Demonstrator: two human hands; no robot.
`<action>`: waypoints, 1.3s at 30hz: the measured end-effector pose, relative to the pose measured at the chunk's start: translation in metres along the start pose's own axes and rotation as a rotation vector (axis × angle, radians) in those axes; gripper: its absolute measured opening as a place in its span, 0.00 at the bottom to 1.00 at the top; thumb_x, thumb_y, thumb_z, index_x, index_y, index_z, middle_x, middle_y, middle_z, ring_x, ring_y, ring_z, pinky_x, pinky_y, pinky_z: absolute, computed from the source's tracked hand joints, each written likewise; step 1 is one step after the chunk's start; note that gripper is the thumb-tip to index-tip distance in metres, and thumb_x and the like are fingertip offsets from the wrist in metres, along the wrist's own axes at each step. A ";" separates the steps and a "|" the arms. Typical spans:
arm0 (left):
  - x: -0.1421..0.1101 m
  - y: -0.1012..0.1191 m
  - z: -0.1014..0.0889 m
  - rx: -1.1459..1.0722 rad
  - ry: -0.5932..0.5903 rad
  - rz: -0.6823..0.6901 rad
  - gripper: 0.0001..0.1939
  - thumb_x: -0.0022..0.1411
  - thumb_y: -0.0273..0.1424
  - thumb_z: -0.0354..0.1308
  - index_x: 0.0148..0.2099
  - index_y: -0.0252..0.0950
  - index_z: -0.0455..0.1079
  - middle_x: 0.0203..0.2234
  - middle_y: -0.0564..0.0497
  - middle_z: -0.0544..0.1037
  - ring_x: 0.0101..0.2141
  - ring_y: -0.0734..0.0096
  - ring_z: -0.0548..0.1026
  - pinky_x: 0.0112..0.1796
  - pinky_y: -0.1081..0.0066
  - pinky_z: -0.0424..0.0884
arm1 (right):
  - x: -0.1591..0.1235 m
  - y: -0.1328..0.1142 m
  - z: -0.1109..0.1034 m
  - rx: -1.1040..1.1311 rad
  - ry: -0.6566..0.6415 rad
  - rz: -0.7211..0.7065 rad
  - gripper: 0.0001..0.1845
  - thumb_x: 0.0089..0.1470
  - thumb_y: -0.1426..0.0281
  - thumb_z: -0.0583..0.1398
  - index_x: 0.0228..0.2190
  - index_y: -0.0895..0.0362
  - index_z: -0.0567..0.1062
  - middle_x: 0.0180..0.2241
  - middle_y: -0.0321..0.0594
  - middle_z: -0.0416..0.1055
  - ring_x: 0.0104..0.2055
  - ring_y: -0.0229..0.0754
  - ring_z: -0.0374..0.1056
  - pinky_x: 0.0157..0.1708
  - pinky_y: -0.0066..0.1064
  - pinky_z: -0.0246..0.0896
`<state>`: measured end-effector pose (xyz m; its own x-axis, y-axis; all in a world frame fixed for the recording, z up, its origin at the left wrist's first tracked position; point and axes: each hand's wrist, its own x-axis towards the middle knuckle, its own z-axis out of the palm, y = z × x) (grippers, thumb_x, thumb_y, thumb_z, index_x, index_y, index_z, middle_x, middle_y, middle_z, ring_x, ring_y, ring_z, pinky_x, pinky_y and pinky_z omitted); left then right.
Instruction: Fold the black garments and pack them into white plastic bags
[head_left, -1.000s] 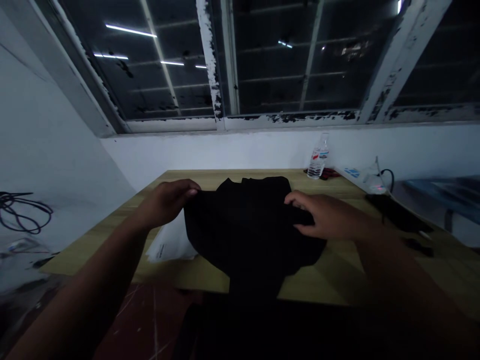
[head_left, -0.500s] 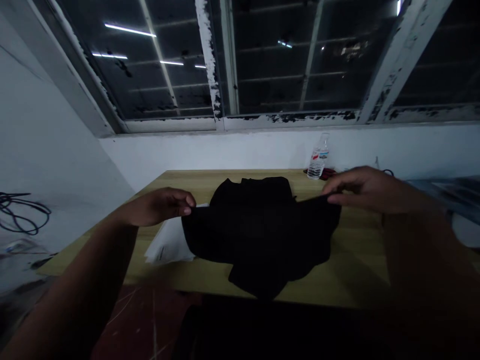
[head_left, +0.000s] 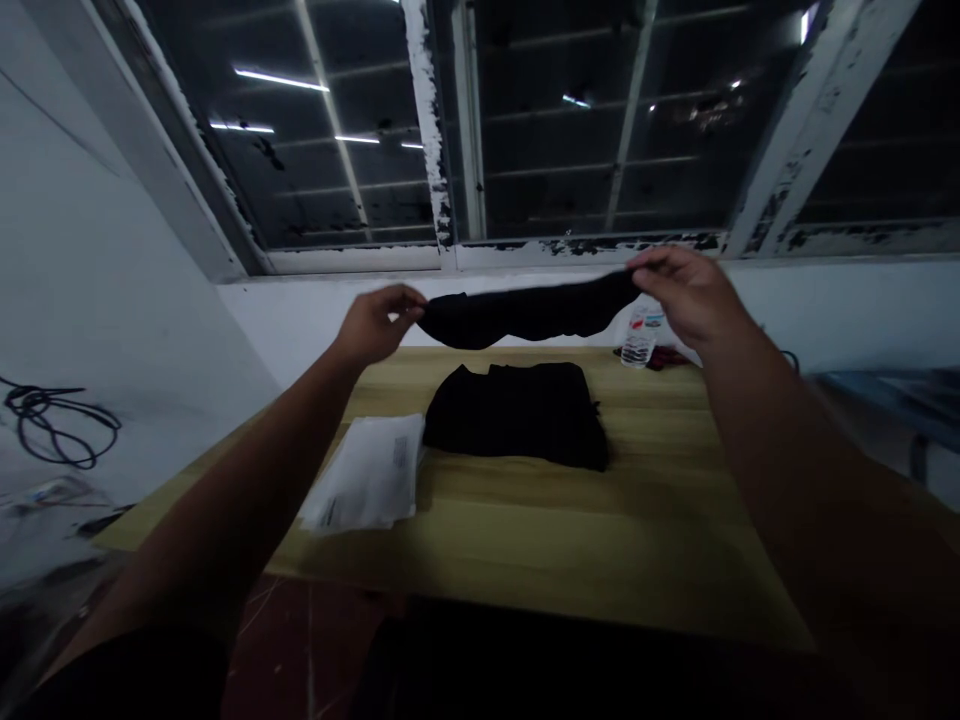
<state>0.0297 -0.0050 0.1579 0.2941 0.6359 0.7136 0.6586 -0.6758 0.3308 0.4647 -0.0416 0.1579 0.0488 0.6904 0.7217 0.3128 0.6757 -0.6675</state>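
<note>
- Hanging between two hands, the raised black cloth [head_left: 525, 311] shows above the far edge of the desk [head_left: 555, 540];
- the fingers of the left hand [head_left: 377, 322] and right hand [head_left: 688, 292] pinch its opposite ends; it seems spread along that edge, but not laid down;
- a second black cloth [head_left: 517, 415] already lies on the desk; white sheets [head_left: 367, 470] sit nearer the left edge; a bottle [head_left: 638, 343] stands by the far edge.

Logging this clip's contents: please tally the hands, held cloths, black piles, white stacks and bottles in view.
Left hand and right hand: 2
Held cloth: 1
Black pile: 1
White stack: 1
Bottle: 1
Total: 6
</note>
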 end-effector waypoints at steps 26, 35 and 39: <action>-0.100 -0.042 0.124 0.356 -0.582 -0.167 0.19 0.71 0.31 0.51 0.57 0.39 0.79 0.53 0.44 0.82 0.53 0.54 0.79 0.55 0.61 0.73 | -0.138 0.105 0.037 -0.729 -0.426 0.265 0.13 0.60 0.66 0.58 0.37 0.52 0.84 0.42 0.43 0.82 0.43 0.47 0.76 0.46 0.38 0.69; -0.081 -0.027 0.052 0.012 -0.474 0.008 0.16 0.68 0.39 0.58 0.50 0.40 0.82 0.46 0.44 0.85 0.47 0.56 0.82 0.52 0.59 0.75 | -0.112 0.030 -0.002 -0.348 -0.437 0.121 0.18 0.58 0.52 0.61 0.35 0.53 0.81 0.40 0.44 0.79 0.43 0.50 0.73 0.50 0.44 0.66; -0.088 -0.029 0.019 -0.329 -0.834 -0.018 0.22 0.64 0.49 0.62 0.51 0.39 0.80 0.41 0.43 0.85 0.42 0.59 0.83 0.45 0.64 0.77 | -0.112 -0.001 -0.033 -0.071 -0.924 0.342 0.25 0.54 0.48 0.67 0.44 0.54 0.82 0.34 0.43 0.77 0.37 0.46 0.73 0.41 0.38 0.67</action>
<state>-0.0022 -0.0349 0.0742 0.7776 0.6251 0.0684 0.4740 -0.6541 0.5895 0.4900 -0.1278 0.0841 -0.6031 0.7964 0.0455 0.4778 0.4063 -0.7789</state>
